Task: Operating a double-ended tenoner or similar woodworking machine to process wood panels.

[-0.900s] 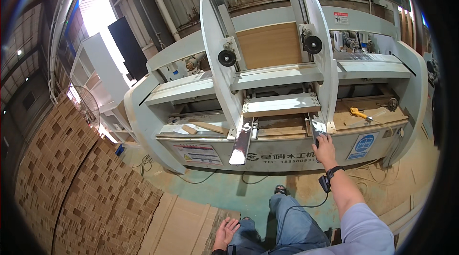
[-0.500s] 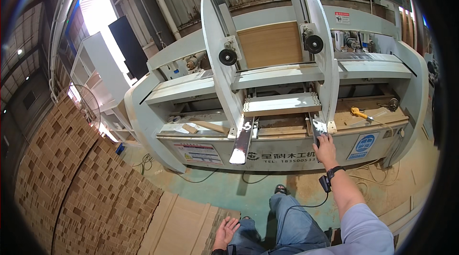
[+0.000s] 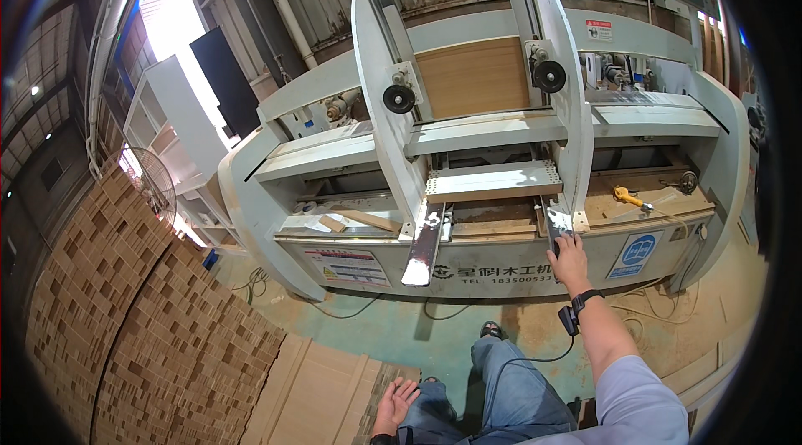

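Observation:
A white woodworking machine (image 3: 501,140) stands in front of me. Two metal support rails stick out toward me: the left rail (image 3: 423,246) with worn white patches, and the right rail (image 3: 558,219). On the near end of the right rail rests my right hand (image 3: 570,263), fingers laid over its top and thumb apart. Between the uprights, a stack of white boards with holes at the ends (image 3: 491,182) lies across the rails. Low by my left leg hangs my left hand (image 3: 397,405), palm up, fingers loosely spread and holding nothing.
Large stacks of brown wood pieces (image 3: 159,303) fill the left, beside flat panels (image 3: 313,395). A yellow air gun (image 3: 631,198) lies on the machine's right ledge. Two black handwheels (image 3: 398,99) sit on the uprights. Cables and hoses (image 3: 668,307) trail over the floor.

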The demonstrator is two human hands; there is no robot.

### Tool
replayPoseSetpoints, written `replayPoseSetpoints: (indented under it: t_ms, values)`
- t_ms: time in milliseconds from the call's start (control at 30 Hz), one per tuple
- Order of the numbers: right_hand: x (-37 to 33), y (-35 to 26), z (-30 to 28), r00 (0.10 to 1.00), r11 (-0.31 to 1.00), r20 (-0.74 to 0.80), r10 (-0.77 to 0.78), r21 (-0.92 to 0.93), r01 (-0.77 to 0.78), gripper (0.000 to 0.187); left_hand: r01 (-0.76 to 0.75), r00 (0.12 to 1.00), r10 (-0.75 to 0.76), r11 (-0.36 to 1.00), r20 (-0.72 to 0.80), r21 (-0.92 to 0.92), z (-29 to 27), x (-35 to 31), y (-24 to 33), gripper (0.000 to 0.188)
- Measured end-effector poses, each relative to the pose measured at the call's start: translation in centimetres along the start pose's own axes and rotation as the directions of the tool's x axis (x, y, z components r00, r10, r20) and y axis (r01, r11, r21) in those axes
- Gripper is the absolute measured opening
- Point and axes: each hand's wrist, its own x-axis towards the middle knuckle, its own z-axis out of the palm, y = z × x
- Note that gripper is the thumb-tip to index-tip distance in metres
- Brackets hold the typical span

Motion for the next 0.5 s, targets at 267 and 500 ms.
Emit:
replayPoseSetpoints:
  t_ms: [267, 500]
  values:
    - [-0.02, -0.18, -0.27, 1.0, 1.0, 0.022, 0.012, 0.002, -0.012, 0.041, 0.004, 1.0, -0.004, 1.0, 0.004, -0.007, -0.3, 0.17, -0.04, 0.03]
    - [-0.04, 0.06, -0.02, 1.0, 1.0, 0.02, 0.008, 0.004, -0.008, 0.041, 0.008, 1.0, -0.008, 1.0, 0.001, -0.01, -0.38, 0.2, -0.13, 0.03]
